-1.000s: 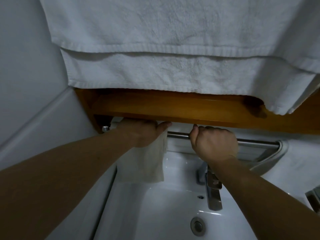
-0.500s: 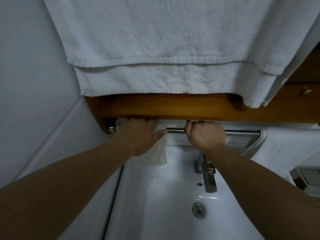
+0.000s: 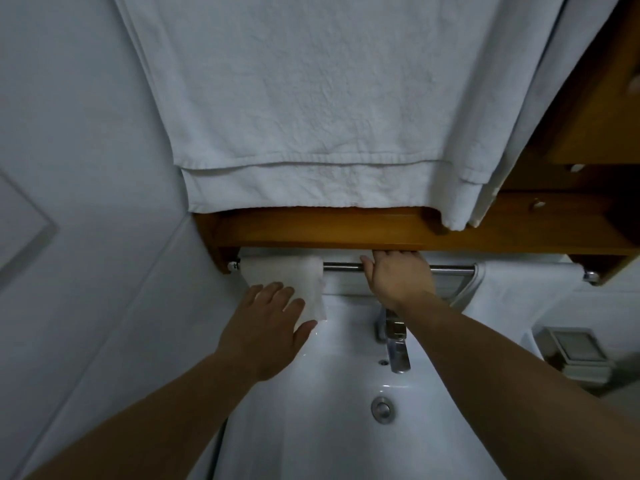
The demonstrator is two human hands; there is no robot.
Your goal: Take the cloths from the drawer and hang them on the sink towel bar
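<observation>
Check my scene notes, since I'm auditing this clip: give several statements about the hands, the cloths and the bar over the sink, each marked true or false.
1. A small white cloth hangs over the left end of the chrome towel bar. True.
2. The left hand grips the bar. False: its straight fingers touch the lower part of the small white cloth.
3. The right hand lies over the bar, to the right of that cloth. True.
4. The bar's right end is bare. False: a second white cloth is draped there.
</observation>
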